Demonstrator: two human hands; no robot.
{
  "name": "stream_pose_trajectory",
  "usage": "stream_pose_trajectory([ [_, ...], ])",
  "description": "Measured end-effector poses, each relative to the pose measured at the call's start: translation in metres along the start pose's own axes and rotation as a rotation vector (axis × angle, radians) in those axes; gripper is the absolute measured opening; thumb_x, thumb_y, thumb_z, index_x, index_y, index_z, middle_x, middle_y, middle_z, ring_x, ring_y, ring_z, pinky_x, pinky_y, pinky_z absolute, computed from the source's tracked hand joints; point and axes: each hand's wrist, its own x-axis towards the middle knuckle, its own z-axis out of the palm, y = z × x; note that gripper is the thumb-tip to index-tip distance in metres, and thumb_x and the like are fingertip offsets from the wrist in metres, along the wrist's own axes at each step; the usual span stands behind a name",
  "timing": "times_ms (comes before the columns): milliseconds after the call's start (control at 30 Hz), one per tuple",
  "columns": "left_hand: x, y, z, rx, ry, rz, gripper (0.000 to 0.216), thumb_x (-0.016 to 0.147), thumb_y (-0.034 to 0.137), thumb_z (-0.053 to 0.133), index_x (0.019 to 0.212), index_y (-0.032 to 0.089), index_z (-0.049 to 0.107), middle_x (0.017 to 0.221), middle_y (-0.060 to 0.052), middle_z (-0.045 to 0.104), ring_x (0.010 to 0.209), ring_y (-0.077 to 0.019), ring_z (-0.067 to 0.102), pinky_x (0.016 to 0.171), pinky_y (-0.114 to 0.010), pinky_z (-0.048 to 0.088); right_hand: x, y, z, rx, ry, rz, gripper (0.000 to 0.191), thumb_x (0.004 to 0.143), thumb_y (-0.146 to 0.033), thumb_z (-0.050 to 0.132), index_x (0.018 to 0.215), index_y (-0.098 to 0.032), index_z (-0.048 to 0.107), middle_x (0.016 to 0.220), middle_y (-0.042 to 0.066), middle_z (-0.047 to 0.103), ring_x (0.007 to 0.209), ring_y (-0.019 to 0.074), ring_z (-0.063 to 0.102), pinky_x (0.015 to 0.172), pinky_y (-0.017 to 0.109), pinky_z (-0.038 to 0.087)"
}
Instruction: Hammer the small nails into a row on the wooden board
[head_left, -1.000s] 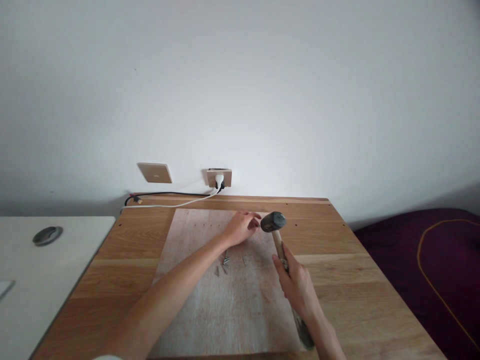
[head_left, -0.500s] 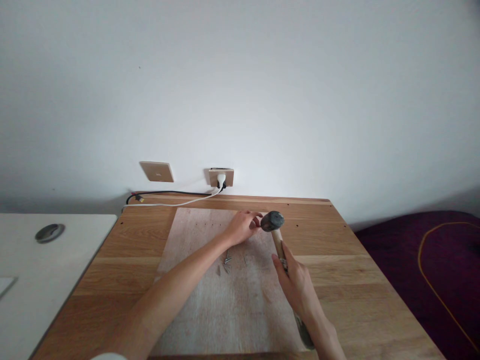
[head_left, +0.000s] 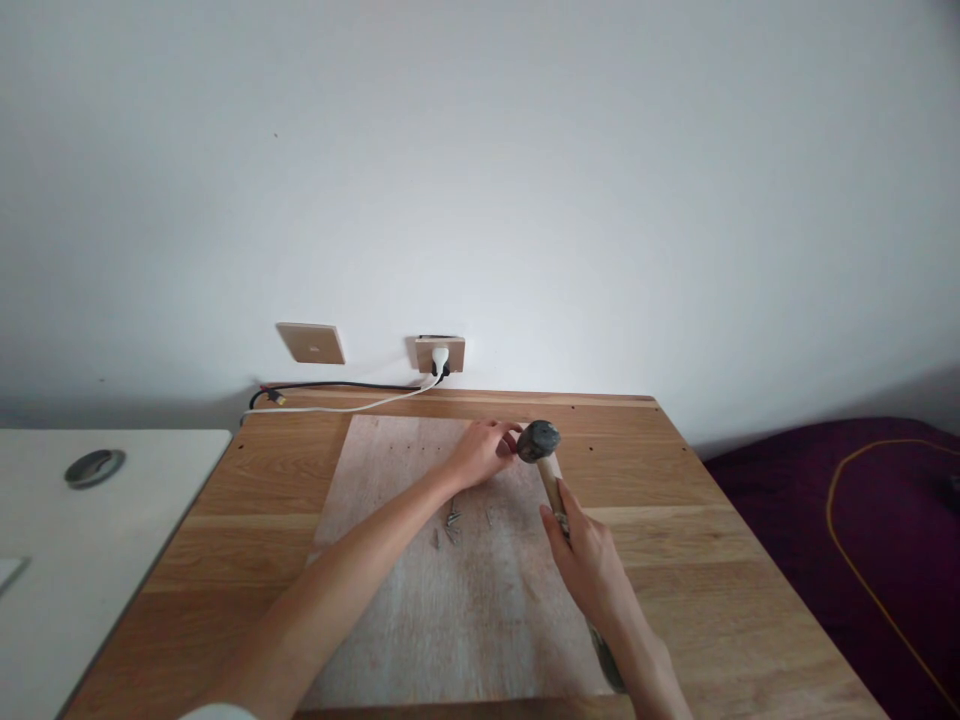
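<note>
Hammer (head_left: 550,480) in the right hand (head_left: 589,555), its dark head raised above the far right part of a pale board (head_left: 450,625), its wooden handle slanting back toward the person. Right fingers wrap the handle closely, the thumb laid along it, and the butt shows below the wrist. The left hand (head_left: 482,455) reaches across the board to its far edge, fingers curled with a narrow gap, tips just beside the hammer's head; whether they pinch something small I cannot tell, as the head partly blocks them.

Nearer the person, a small pile of nails (head_left: 452,522) lies on the board, with one or two apart from it. A short row of dark specks runs left of the left hand. The board lies flat on a wooden table (head_left: 697,570), and behind it a white plug (head_left: 440,357) sits in a wall socket (head_left: 456,352).
</note>
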Motion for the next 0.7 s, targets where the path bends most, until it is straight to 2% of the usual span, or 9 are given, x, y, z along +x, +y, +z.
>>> stream_pose_trajectory([
  [133,0.000,-0.001,0.000,0.003,-0.001,0.004,0.044,0.081,0.014,0.077,0.124,0.022,0.072,0.093,-0.004,0.081,0.106,-0.0275,0.070,0.101,-0.039,0.049,0.000,-0.003,-0.001,0.037,-0.001,0.004,0.064,0.106,-0.048,0.033,0.144,-0.002,0.056,0.113,0.028,0.078,0.096,0.0354,0.079,0.074,0.040,0.059],
  [333,0.000,-0.002,0.001,0.001,0.013,-0.007,0.040,0.081,0.010,0.076,0.120,0.020,0.074,0.094,-0.005,0.081,0.102,-0.0268,0.072,0.100,-0.040,0.050,0.001,-0.007,-0.002,0.038,-0.072,0.046,0.063,0.105,-0.047,0.032,0.145,-0.003,0.055,0.109,0.025,0.080,0.094,0.0348,0.079,0.073,0.039,0.058],
  [533,0.001,-0.001,0.001,-0.011,0.004,0.006,0.035,0.082,0.009,0.073,0.116,0.018,0.073,0.095,-0.005,0.081,0.104,-0.0252,0.072,0.102,-0.039,0.050,-0.005,-0.005,0.000,0.058,-0.062,0.086,0.069,0.104,-0.050,0.033,0.144,0.001,0.055,0.113,0.028,0.078,0.098,0.0372,0.079,0.075,0.040,0.059],
  [700,-0.012,0.010,-0.019,0.021,0.001,0.065,0.034,0.081,0.014,0.074,0.115,0.017,0.069,0.111,-0.009,0.077,0.110,-0.0260,0.069,0.101,-0.039,0.050,-0.020,0.003,0.002,0.077,-0.027,0.167,0.070,0.104,-0.054,0.034,0.147,-0.002,0.053,0.108,0.025,0.080,0.092,0.0359,0.080,0.072,0.038,0.059],
])
